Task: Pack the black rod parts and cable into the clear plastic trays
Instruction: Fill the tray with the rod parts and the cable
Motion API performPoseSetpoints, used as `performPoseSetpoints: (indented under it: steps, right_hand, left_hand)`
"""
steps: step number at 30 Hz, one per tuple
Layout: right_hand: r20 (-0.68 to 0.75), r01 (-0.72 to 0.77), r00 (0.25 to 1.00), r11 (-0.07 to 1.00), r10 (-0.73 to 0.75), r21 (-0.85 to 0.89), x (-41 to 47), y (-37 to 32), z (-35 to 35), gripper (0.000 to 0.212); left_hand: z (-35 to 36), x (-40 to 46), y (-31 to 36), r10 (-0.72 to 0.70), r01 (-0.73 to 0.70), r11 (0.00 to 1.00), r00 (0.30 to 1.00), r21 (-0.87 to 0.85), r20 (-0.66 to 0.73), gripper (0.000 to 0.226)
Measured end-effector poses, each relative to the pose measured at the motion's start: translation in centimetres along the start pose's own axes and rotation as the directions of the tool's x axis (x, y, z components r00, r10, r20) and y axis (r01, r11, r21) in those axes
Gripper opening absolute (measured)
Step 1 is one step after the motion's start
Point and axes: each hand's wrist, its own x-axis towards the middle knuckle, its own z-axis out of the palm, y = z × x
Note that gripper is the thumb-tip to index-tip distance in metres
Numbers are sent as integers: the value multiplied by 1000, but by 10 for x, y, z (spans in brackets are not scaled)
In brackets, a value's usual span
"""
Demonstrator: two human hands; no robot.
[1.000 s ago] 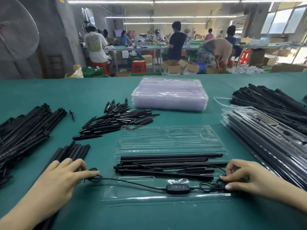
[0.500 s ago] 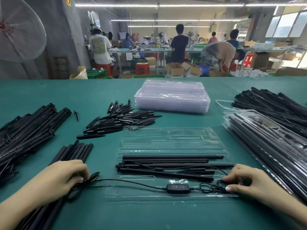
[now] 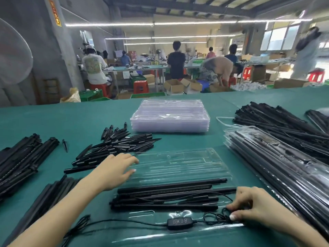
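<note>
Left hand (image 3: 117, 171) spread, reaching over clear plastic clamshell tray (image 3: 179, 168) at tabletop's near edge | right hand (image 3: 256, 209) pinching thin black cable (image 3: 216, 217) in tray | we are risking: loose cable tail overhanging, getting trapped on closing.

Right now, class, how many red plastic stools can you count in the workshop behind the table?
4 at least: one under the seated worker, one at centre, two on the right. A fifth may hide behind the bending worker.

Red stools (image 3: 140, 86), cardboard boxes (image 3: 174, 85) behind.
</note>
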Motion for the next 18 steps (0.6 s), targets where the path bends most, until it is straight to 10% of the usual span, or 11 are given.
performPoseSetpoints:
  steps: [10, 18]
  right_hand:
    - [-1, 29, 1000, 999, -29, 32, -1, 6, 1, 15]
    - [-38, -8, 999, 1000, 8, 4, -1, 10, 5, 14]
  left_hand:
    - [35, 130, 51, -192, 210, 976, 957, -62, 219, 53]
    - [-47, 107, 56, -70, 22, 987, 952, -161, -296, 44]
